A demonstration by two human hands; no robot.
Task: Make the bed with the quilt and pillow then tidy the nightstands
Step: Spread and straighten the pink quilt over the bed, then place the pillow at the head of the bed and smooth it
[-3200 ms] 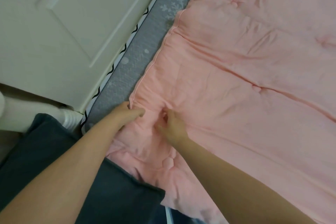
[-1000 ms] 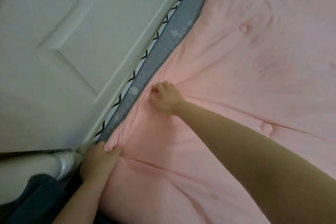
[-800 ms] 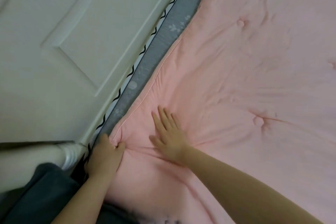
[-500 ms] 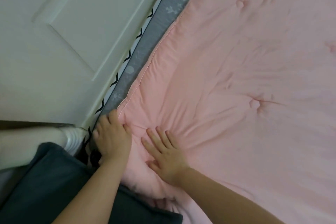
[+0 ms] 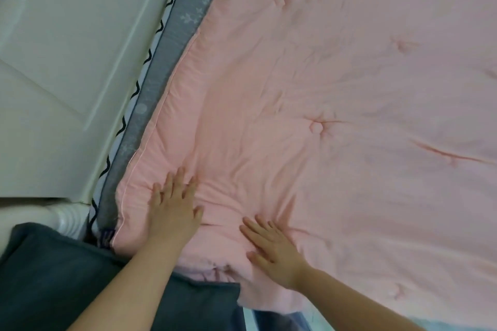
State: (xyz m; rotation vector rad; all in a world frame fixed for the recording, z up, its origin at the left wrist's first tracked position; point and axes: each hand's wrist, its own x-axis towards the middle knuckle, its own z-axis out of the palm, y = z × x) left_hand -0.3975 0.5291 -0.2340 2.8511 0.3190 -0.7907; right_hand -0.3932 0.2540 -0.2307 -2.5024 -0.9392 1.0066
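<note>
A pink tufted quilt lies spread over the bed and fills most of the view. Its left edge runs along a strip of grey patterned sheet. My left hand lies flat on the quilt near its lower left corner, fingers straight and spread. My right hand lies flat on the quilt a little to the right, fingers straight too. Both palms press on the wrinkled fabric. No pillow or nightstand is in sight.
A white panelled door stands close against the bed's left side. A dark blue cloth fills the lower left, under my left forearm. A white ribbed hose shows by the bed's corner.
My left hand has let go of the quilt's edge and now lies flat on it. My right hand has slid rightwards, flat on the quilt. The quilt corner sits nearer the sheet's edge.
</note>
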